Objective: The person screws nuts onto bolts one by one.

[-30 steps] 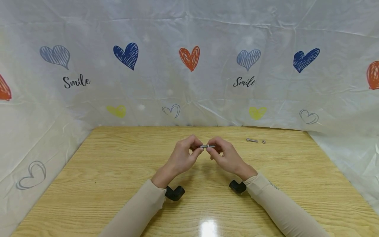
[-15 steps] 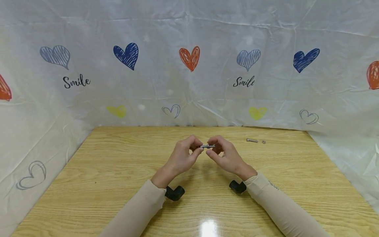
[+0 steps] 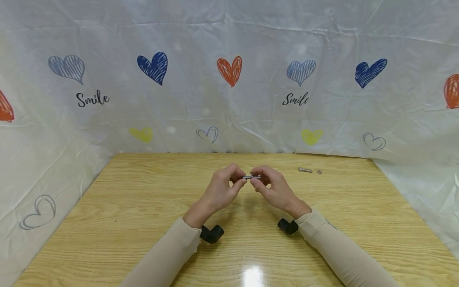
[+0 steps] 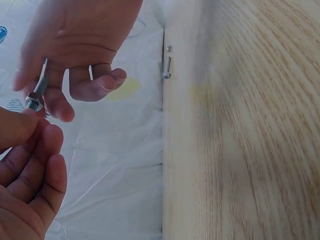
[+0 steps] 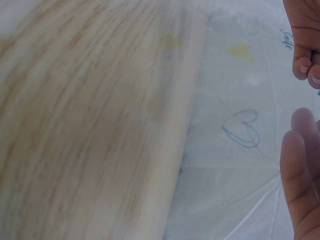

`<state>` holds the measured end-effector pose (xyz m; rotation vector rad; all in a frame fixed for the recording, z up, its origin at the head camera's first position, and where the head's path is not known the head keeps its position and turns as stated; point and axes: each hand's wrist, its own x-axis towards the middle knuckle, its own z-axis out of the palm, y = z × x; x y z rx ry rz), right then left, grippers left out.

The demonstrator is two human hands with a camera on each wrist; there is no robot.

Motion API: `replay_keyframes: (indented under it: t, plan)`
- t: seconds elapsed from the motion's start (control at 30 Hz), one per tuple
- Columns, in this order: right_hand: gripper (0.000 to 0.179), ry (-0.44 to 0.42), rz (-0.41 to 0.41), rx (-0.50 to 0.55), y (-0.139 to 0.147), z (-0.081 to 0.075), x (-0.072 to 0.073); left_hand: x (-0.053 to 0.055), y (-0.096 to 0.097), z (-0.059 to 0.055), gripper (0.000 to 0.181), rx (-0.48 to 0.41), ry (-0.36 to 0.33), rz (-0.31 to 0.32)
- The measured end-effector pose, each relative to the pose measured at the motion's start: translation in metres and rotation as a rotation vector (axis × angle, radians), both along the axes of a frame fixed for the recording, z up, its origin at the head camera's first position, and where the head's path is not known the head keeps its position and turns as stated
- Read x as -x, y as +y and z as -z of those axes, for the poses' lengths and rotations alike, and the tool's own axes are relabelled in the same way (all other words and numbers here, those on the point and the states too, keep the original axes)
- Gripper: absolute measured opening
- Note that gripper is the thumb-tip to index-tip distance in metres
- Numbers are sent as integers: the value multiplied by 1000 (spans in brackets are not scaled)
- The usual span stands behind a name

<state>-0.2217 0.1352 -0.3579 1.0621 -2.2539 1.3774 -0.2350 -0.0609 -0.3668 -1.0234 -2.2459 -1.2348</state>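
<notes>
Above the middle of the table, my left hand (image 3: 222,190) pinches a silver bolt (image 3: 247,177) at its head end between thumb and fingers. The head itself is hidden by those fingertips. The bolt lies roughly level, its threaded end pointing toward my right hand (image 3: 275,190). A hex nut (image 4: 34,97) sits around the thread, partway along the shank and close to the left fingertips in the left wrist view. At the nut, the right thumb and index finger pinch from either side, with the other right fingers loosely bent.
A second bolt (image 3: 305,170) lies on the wooden table (image 3: 143,199) at the back right, with a loose nut (image 3: 319,172) just right of it. Behind the table hangs a white sheet (image 3: 229,111) printed with hearts.
Half a second ago the right thumb was lowered away from the nut; now it is back up against it. The left hand and bolt stay in place.
</notes>
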Motion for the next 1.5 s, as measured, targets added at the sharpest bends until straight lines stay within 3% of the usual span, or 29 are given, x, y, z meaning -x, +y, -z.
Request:
replay_keyframes:
  t: [0.1, 0.3, 0.6, 0.87, 1.13, 1.3, 1.4, 1.5]
  plan:
    - [19, 8, -15, 8, -1, 0, -1, 0, 0, 0, 9, 3, -7, 1]
    - [9, 32, -15, -12, -2, 0, 1, 0, 0, 0, 8, -5, -1, 7]
    - [18, -27, 9, -10, 0, -1, 0, -1, 0, -1, 8, 4, -12, -1]
    - [10, 15, -24, -1, 0, 1, 3, 1, 0, 2, 7, 3, 0, 4]
    - [11, -24, -2, -8, 7, 30, 25, 1, 0, 1, 7, 7, 0, 0]
    - [14, -37, -25, 5, 6, 29, 23, 1, 0, 1, 8, 10, -7, 1]
    - [7, 0, -16, -11, 4, 27, 23, 1, 0, 1, 7, 1, -1, 9]
    - [12, 33, 3, -28, 2, 19, 17, 1, 0, 1, 7, -2, 4, 12]
